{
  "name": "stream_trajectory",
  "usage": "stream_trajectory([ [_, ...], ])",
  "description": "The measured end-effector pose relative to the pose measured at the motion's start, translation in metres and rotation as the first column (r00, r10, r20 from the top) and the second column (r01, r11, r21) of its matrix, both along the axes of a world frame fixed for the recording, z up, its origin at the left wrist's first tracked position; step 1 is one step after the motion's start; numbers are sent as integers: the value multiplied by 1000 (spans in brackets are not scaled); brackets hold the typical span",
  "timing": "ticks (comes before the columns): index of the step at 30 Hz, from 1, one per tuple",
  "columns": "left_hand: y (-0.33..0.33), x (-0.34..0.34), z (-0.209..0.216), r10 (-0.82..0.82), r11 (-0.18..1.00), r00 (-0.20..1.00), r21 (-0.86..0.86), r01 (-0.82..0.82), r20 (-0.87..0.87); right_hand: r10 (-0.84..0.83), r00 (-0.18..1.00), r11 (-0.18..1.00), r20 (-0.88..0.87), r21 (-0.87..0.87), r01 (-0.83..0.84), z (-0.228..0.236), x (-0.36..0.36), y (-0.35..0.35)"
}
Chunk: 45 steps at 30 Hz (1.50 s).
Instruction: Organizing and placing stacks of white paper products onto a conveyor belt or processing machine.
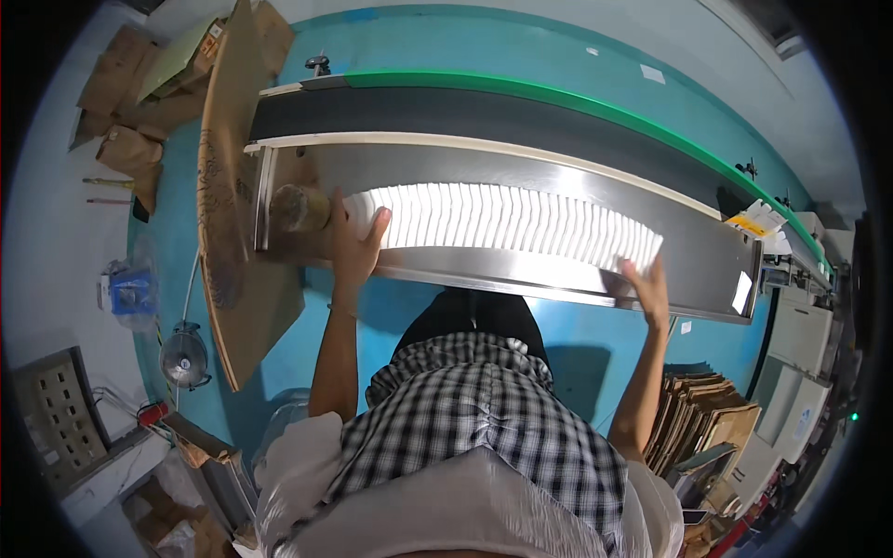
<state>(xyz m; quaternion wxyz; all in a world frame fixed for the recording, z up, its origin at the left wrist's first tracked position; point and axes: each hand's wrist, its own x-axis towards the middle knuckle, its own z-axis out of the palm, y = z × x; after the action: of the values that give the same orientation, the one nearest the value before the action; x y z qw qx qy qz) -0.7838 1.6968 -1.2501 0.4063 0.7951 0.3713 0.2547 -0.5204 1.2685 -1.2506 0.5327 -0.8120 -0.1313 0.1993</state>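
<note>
Bench [712, 260]: steel-topped, running across in front of you.
Floor [446, 26]: teal, on both sides of your bench.
Pale surface [46, 232]: past the teal at your left; wall or floor, you cannot tell.
Cartons [112, 84]: brown, heaped at your far left.
Cabinets [802, 330]: whitish, at your right.
Light: bright glare on your bench.

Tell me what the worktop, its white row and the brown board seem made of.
Worktop: probably satin stainless steel, from its grey, blurred glare. White row: paper or plastic, unclear; bright, closely ridged. Brown board: likely cardboard or fibreboard; matte, tan.
</note>
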Motion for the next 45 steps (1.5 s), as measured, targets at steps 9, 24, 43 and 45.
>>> stream_trajectory([
  [9, 45, 12, -3, 182, 890, 931, 457, -19, -317, 11, 1000, 999, 21, -41, -10, 2, 16, 95],
  [24, -146, 316, 22, -937, 313, 297, -65, 947, -186, -140, 939, 990, -315, -13, 143, 2, 59, 67],
  [43, -126, 303, 23, -960, 280, 259, -282, 918, -110, -214, 841, 953, -497, 84, 292, -5, 54, 72],
  [45, -124, 300, 14, -955, 296, 280, -237, 925, -102, -47, 890, 998, -453, -57, 24, 2, 63, 59],
])
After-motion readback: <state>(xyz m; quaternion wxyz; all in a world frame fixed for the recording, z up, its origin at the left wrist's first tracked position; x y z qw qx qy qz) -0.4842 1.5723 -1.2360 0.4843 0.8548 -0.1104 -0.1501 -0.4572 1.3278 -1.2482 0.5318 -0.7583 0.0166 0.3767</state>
